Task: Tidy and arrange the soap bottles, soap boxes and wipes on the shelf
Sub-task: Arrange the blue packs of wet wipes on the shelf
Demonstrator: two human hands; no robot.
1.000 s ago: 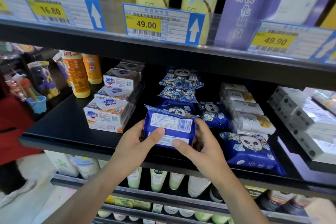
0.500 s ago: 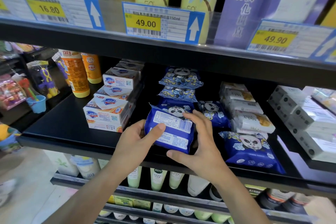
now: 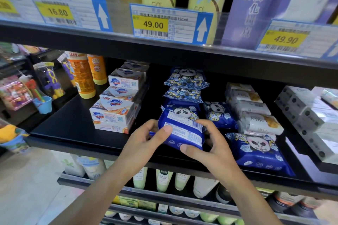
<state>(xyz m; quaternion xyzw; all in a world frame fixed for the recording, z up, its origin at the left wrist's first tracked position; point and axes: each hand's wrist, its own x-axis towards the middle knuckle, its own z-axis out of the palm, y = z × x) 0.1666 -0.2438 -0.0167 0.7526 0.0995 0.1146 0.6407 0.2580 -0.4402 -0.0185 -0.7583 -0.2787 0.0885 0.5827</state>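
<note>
A blue wipes pack (image 3: 182, 131) with its white label side up is held at the front of the black shelf (image 3: 73, 129). My left hand (image 3: 146, 142) grips its left end, thumb on top. My right hand (image 3: 210, 150) grips its right side, thumb at the lower edge. Behind it runs a row of blue panda wipes packs (image 3: 185, 80). Another panda pack (image 3: 256, 151) lies flat to the right. Stacked soap boxes (image 3: 113, 113) stand to the left, with orange soap bottles (image 3: 82, 75) behind them.
White wipes packs (image 3: 256, 111) are stacked right of the blue ones, and grey-white boxes (image 3: 307, 115) fill the far right. Price tags (image 3: 168, 23) hang on the upper shelf edge. Toys (image 3: 49, 82) hang at the far left. Tubes and bottles (image 3: 162, 179) fill the lower shelf.
Both hands have tilted the blue pack and lowered it closer to the shelf front. The right hand's fingers have slid further over its right side.
</note>
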